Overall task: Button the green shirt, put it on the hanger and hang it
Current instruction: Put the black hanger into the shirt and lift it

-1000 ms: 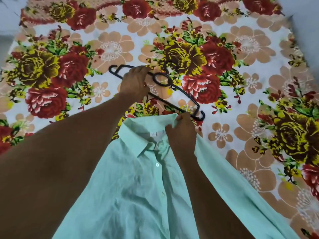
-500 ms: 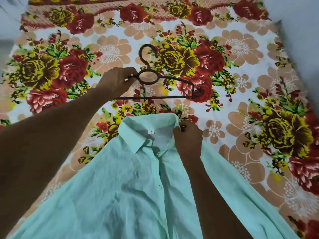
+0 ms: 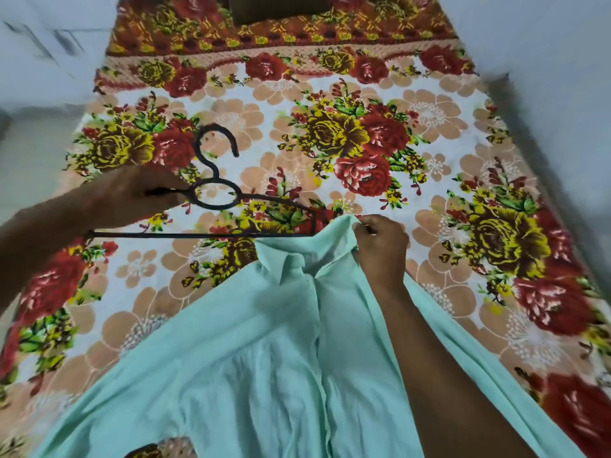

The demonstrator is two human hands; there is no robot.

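Gripping the black hanger [image 3: 211,206] by its left shoulder arm, just beside the ring under the hook, the left hand [image 3: 132,196] holds it level above the bed with the hook pointing away from the person. Beside it, the right hand [image 3: 380,249] is closed on the collar of the green shirt [image 3: 264,358], lifting the neck opening toward the hanger's right tip, which sits just at the raised fabric. From this one head view the shirt front looks closed along its placket, though the buttons are too blurred to confirm. To my eye the risk is at that tip: it may snag on the collar band or slide outside the shoulder instead of inside, since the opening is pinched narrow and the cloth is limp. Underneath lies a flowered bedsheet [image 3: 429,133] in red, yellow and peach, with pale walls on both sides and a dark object at the far end.
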